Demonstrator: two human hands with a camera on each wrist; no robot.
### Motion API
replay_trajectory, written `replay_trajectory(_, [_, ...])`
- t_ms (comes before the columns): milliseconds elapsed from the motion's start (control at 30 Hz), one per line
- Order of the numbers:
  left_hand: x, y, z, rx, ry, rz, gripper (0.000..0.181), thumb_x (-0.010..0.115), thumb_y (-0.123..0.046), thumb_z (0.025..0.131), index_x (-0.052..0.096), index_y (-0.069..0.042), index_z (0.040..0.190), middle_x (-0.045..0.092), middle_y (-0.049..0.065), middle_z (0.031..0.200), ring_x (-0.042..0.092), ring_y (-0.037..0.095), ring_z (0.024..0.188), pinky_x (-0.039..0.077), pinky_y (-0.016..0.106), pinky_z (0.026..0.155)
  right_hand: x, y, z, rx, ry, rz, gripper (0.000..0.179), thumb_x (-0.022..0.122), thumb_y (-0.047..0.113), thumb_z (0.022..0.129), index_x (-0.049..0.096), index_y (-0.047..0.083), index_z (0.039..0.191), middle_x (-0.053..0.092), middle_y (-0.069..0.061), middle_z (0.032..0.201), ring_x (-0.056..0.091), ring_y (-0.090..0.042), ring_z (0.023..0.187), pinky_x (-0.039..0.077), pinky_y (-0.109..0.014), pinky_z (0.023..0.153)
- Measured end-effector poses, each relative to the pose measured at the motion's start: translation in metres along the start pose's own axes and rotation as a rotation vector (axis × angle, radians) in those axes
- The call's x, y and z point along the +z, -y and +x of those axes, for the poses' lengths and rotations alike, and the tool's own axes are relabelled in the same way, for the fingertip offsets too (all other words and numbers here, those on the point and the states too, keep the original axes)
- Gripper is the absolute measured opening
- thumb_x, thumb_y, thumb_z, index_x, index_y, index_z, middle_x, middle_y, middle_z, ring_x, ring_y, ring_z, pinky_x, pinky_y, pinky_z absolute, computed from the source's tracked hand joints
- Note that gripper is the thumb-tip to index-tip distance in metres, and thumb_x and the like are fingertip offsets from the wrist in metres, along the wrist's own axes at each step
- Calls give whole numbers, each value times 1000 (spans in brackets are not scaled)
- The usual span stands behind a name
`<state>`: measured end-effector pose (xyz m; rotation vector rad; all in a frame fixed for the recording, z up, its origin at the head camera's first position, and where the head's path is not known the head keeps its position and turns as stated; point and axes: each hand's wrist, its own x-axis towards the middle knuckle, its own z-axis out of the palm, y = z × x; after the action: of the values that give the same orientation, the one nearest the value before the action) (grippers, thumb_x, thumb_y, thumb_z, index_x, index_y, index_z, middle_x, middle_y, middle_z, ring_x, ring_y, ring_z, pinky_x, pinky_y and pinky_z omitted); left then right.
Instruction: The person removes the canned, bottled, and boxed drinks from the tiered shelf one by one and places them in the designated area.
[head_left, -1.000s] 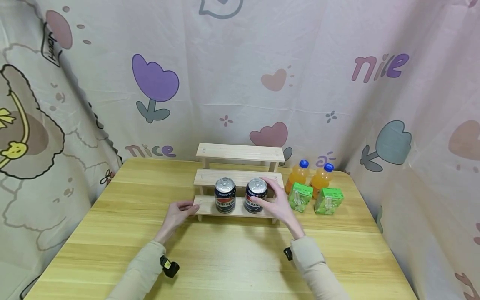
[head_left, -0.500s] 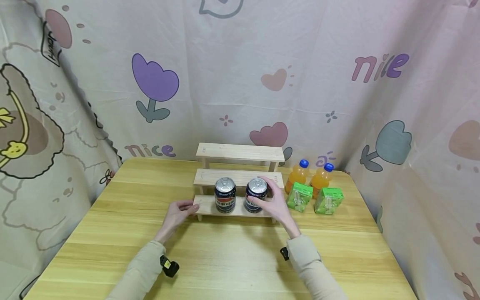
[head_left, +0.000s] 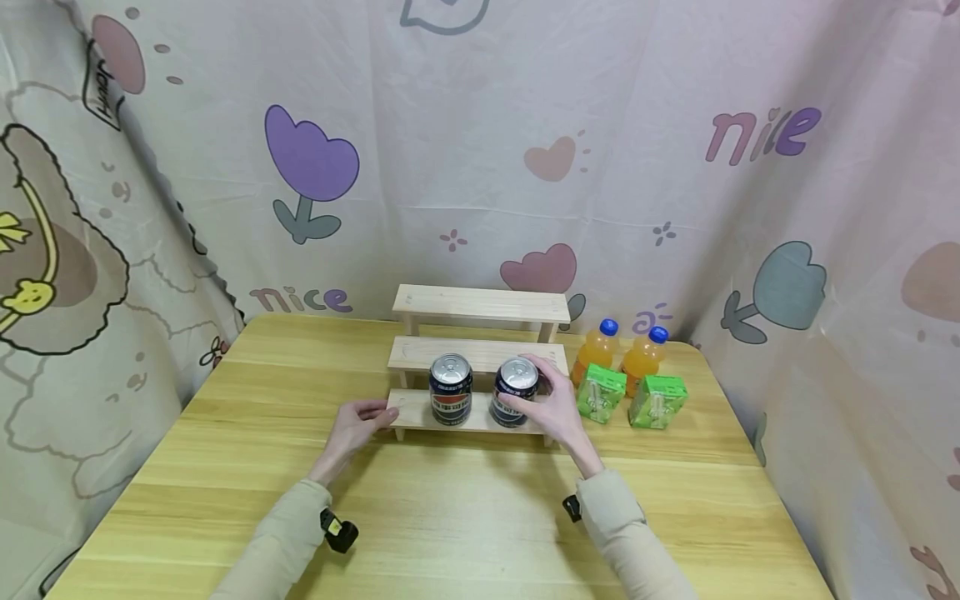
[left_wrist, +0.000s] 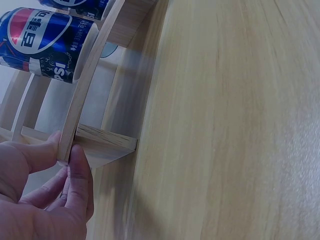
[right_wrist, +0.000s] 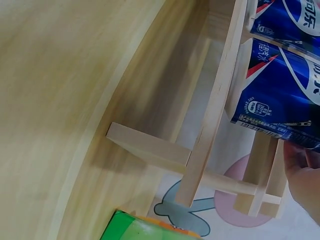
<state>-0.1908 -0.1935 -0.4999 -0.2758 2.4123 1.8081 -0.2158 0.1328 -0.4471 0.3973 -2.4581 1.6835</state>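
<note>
A three-tier wooden rack (head_left: 480, 354) stands on the table, with two dark blue Pepsi cans on its lowest tier. My left hand (head_left: 354, 432) pinches the left end of that tier; in the left wrist view the thumb is above the board and the fingers (left_wrist: 79, 182) below. The left can (head_left: 451, 390) stands upright and untouched. My right hand (head_left: 557, 408) grips the right can (head_left: 511, 400), thumb in front and fingers behind its right side. That can looks slightly tilted at the tier. In the right wrist view, only part of the hand shows under the can (right_wrist: 277, 95).
Right of the rack stand two orange drink bottles (head_left: 596, 350) with blue caps. Two green drink cartons (head_left: 657, 402) stand in front of them. A printed curtain (head_left: 450, 167) hangs behind the wooden table (head_left: 465, 517).
The right can has shifted slightly to the right in my right hand, widening its gap from the left can. My left hand keeps its place on the rack.
</note>
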Motion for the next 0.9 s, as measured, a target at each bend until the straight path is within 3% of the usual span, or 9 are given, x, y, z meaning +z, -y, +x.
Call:
replay_trajectory(233, [0, 1, 0, 0, -2, 15, 46, 70, -17, 95, 57, 12, 129, 70, 29, 117, 72, 14, 85, 55, 24, 81, -9, 1, -6, -13, -34, 66, 65, 87, 1, 73, 61, 3, 132, 63, -18, 134, 59, -33, 126, 43, -46, 114])
replay_trajectory(567, [-1, -1, -1, -1, -7, 27, 49, 70, -20, 95, 57, 11, 130, 69, 28, 118, 70, 12, 85, 56, 33, 90, -30, -8, -19, -65, -131, 113, 65, 89, 0, 70, 63, 3, 130, 63, -16, 127, 59, -4, 114, 44, -13, 105])
replay_trajectory(900, [0, 1, -1, -4, -5, -1, 46, 69, -15, 95, 57, 12, 130, 68, 29, 119, 69, 10, 84, 56, 26, 85, -48, -17, -34, -62, -251, 180, 66, 85, -11, 67, 61, -5, 128, 64, 0, 120, 59, -2, 113, 44, -11, 103])
